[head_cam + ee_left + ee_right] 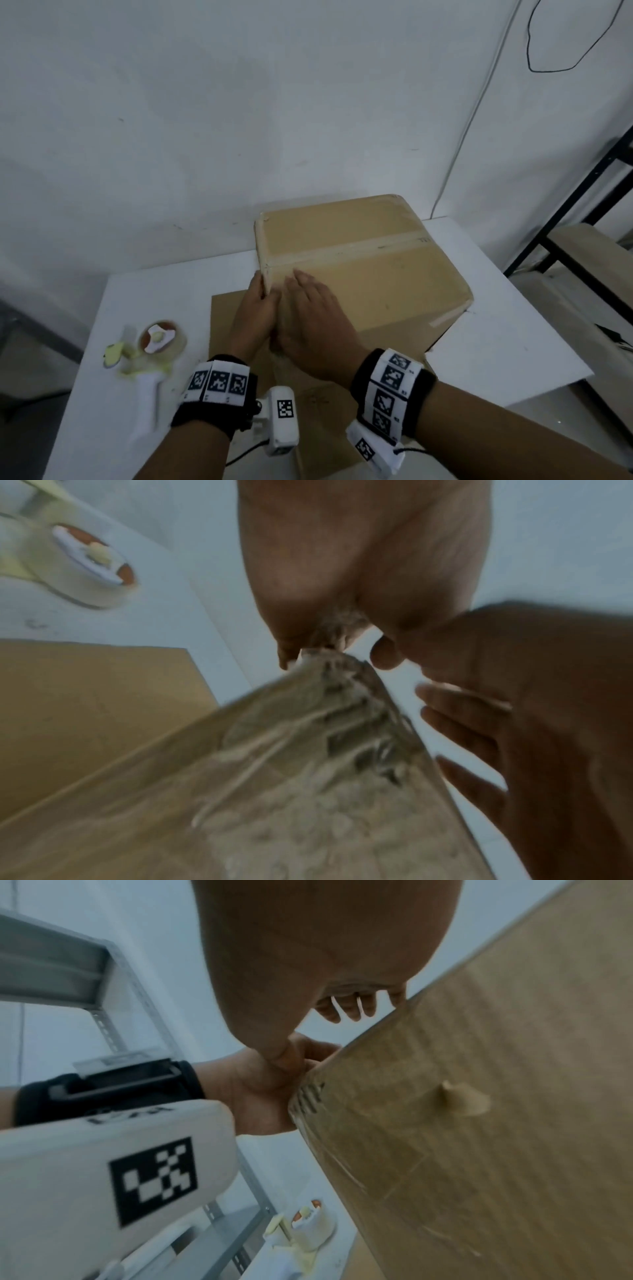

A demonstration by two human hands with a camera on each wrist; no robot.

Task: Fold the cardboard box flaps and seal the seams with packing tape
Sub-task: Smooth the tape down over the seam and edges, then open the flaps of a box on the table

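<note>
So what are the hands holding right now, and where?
Neither grips anything. The left hand and right hand press flat on the cardboard box at its near left corner edge.

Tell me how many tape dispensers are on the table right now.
1. The tape dispenser lies on the white table left of the cardboard box, beside the left hand, untouched. Another could be hidden behind the box.

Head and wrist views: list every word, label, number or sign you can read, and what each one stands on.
No text reads clearly in any view.
Wrist bands: square black-and-white coded markers with tiny print beside them, too small to read.
Wrist camera housing: one coded marker, plus embossed letters above it, upside down and blurred.
Cardboard box: small dark marks on the top tape, illegible.
</note>
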